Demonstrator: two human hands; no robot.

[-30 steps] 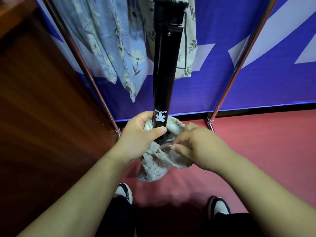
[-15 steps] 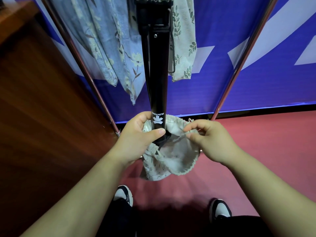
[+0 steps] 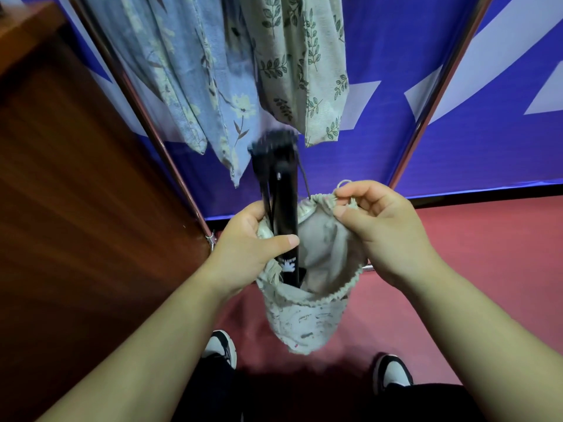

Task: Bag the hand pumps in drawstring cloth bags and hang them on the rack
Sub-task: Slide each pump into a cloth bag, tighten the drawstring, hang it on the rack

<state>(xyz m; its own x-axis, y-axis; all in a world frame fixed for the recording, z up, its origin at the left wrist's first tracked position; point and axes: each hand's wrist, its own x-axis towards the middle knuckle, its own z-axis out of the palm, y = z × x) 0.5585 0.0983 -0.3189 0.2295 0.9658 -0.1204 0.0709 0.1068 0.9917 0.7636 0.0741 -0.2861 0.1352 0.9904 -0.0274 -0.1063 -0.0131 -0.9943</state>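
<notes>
- Left hand (image 3: pixel 253 245): fingers and thumb curled round the barrel of the black hand pump (image 3: pixel 285 217), thumb lying across it; the near hem of the bag seems bunched under the same grip.
- Right hand (image 3: pixel 387 229): thumb and forefinger pinch the far hem of the drawstring bag (image 3: pixel 304 318); mouth held wide.
- Hand pump: near upright; lower end inside the bag mouth, white logo just above the rim; upper length and head outside, blurred.
- Drawstring bag: pale printed cloth; hangs in the air between the hands, above the red floor (image 3: pixel 487 269); not on the rack.
- Rack (image 3: pixel 170 153): chrome uprights on either side; blue floral cloth (image 3: pixel 198 86) and leaf-print cloth (image 3: pixel 304 71) hang behind the pump, probably bags already hung.
- Risks, as judged: the pinch on the hem is slight, so the pump's weight dropping in may tear the rim free; the head may catch on the gathered hem; the bag looks short for the pump, so the cord may not close above it.
</notes>
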